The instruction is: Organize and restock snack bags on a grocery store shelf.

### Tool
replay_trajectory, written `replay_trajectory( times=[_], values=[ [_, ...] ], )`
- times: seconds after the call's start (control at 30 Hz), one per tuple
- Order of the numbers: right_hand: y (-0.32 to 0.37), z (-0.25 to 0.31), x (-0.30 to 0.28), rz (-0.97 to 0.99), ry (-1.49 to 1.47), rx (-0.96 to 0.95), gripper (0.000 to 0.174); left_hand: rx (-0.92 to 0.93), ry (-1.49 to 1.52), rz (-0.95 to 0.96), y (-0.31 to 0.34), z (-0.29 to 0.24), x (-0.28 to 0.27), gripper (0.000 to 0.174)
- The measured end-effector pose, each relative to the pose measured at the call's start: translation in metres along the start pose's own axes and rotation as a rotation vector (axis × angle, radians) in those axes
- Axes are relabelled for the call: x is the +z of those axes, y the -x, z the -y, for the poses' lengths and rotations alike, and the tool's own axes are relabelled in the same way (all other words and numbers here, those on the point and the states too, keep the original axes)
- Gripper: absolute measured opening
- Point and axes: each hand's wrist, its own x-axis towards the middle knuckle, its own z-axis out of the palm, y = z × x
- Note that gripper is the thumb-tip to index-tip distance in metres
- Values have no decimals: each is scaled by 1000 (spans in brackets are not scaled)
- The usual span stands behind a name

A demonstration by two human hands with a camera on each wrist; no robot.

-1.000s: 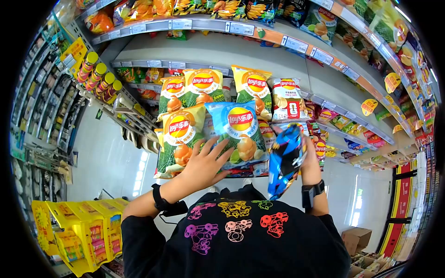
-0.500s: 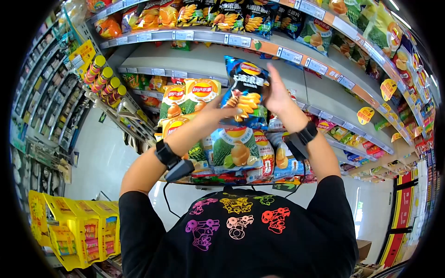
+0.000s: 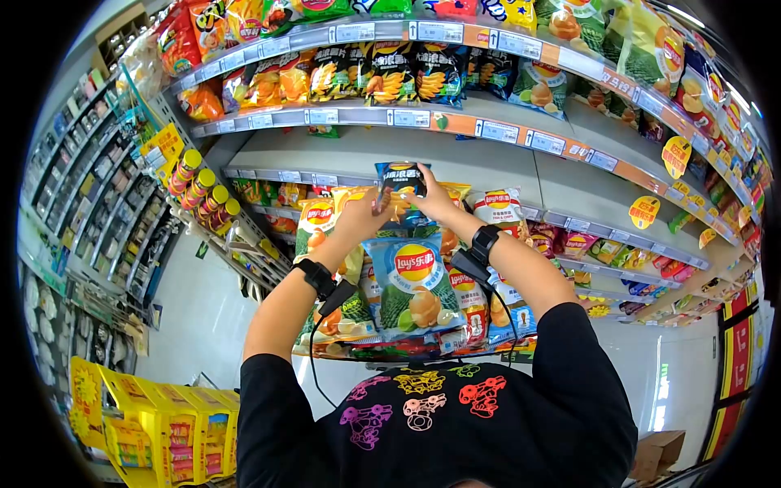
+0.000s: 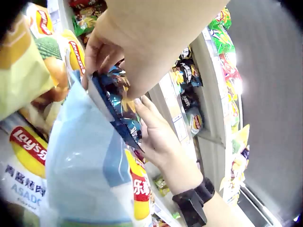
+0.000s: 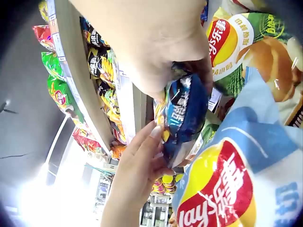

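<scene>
A dark blue and black chip bag (image 3: 403, 177) is held between both hands at the back of a heaped chip display. My left hand (image 3: 368, 218) grips its left side, thumb and fingers on opposite faces in the left wrist view. On its right side my right hand (image 3: 435, 205) has its fingers curled round the edge. The right wrist view shows the bag (image 5: 184, 111) with white lettering, partly covered by the hands. Nearer the body, a light blue Lay's chip bag (image 3: 415, 285) stands upright on the display.
Yellow and green Lay's bags (image 3: 316, 224) stand at the left of the display, a white-and-red bag (image 3: 498, 207) at the right. Behind run shelves (image 3: 325, 150) with price strips. Yellow-lidded cans (image 3: 195, 189) hang at left; a yellow stand (image 3: 154, 423) is lower left.
The dark chip bag went from the right hand alone at the right to both hands over the display, then farther back. The left hand left the light blue bag. The view tilted up.
</scene>
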Motion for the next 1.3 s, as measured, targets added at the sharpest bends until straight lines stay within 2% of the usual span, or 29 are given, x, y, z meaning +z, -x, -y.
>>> replay_trajectory(
  times=[0.03, 0.1, 0.13, 0.23, 0.27, 0.33, 0.37, 0.43, 0.47, 0.53, 0.57, 0.6, 0.7, 0.8, 0.83, 0.93, 0.97, 1.0, 1.03, 1.07, 1.1, 1.13, 1.17, 1.23, 1.3],
  values=[
    [2, 0, 0, -17, 95, -67, 84, 22, -65, -25, 4, -2, 1, 43],
    [7, 2, -1, 31, 154, -78, 82, 68, -195, -73, 12, -7, 1, 38],
    [9, 4, -2, 54, 183, -83, 81, 41, -174, -2, 13, -11, -2, 31],
    [16, 6, -6, 61, 398, -110, 78, -54, -234, 142, 17, -26, -14, 54],
    [18, 7, -9, 62, 431, -78, 73, 17, -223, 64, 16, -21, -10, 54],
    [19, 13, -13, -54, 485, -203, 69, 160, -202, -93, 12, -3, 5, 53],
    [19, 14, -14, -113, 511, -265, 68, 216, -207, -81, 9, 4, 12, 52],
    [19, 12, -13, -8, 562, -312, 63, 325, -215, -58, 6, 10, 19, 51],
    [19, 10, -11, 46, 586, -335, 60, 301, -156, 53, 6, 13, 23, 51],
    [20, 2, -6, 169, 546, -332, 57, 347, -62, 37, 5, 22, 31, 53],
    [20, -2, -6, 139, 548, -333, 57, 366, -14, 28, 5, 28, 33, 54],
    [21, 1, -8, 111, 549, -335, 58, 319, 8, 44, 8, 23, 23, 55],
    [33, 27, -32, 96, 514, -294, 59, 351, -103, -40, 28, 23, -14, 54],
    [59, 25, -82, -66, 390, -492, 53, 328, -60, -158, 67, 44, -67, 52],
    [82, 45, -104, -125, 412, -407, 54, 317, -101, -246, 79, 67, -80, 50],
    [151, 8, -156, -386, 341, 59, 44, -112, 47, -278, 135, 112, -115, 44],
    [177, -17, -170, -453, 360, 177, 43, -226, 94, -317, 155, 148, -111, 44],
    [216, -66, -189, -536, 317, 303, 46, -317, 120, -337, 175, 195, -104, 44],
    [247, -110, -199, -632, 277, 430, 49, -416, 204, -299, 192, 213, -105, 45],
    [263, -128, -197, -598, 152, 541, 49, -575, 335, -287, 211, 251, -94, 58],
    [290, -141, -202, -585, 29, 657, 49, -704, 557, -262, 226, 258, -95, 62],
    [323, -148, -208, -584, -100, 769, 49, -743, 554, -215, 230, 232, -96, 60],
    [358, -154, -209, -589, -239, 870, 50, -817, 570, -213, 236, 250, -85, 60],
    [397, -168, -197, -706, -344, 967, 44, -855, 635, -12, 240, 250, -77, 60],
    [383, -125, -174, -961, -186, 1111, 40, -861, 715, 103, 237, 233, -69, 62]
  ],
)
